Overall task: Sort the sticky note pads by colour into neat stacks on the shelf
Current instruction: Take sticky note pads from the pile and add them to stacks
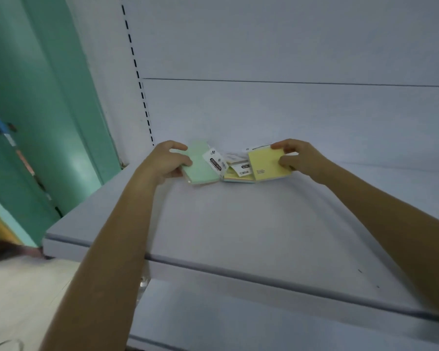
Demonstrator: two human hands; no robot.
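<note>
**While both hands grip pads, green and yellow part ways**

As the head view shows it, the left hand [167, 160] has thumb and fingers curled round the near-left edge of a pale green square sticky note pad [200, 165]. The pad is tilted, and a white printed label [214, 163] hangs at its three o'clock side. The right hand [297, 158] pinches a pale yellow square sticky note pad [268, 164], thumb on the face and fingertips at the far edge. This pad is also raised at a slant.

Between them a small loose pile of labelled pads [238, 173] lies on the flat grey metal shelf board [238, 224], toward its twelve o'clock edge by the back panel. The green pad sits at the pile's nine o'clock, the yellow at its three o'clock, and both look to touch or overlap it.

I judge the step to be drawing the two colours apart. To do that well, lift each pad free of the pile before moving it sideways. Then set it flat with its edges square, leaving bare shelf between the colours.

A black-slotted upright rail [140, 82] runs at eleven o'clock, and a teal wall [48, 97] stands at nine. A lower grey shelf [238, 312] sits at six. The dangling labels could snag on neighbouring pads.
</note>
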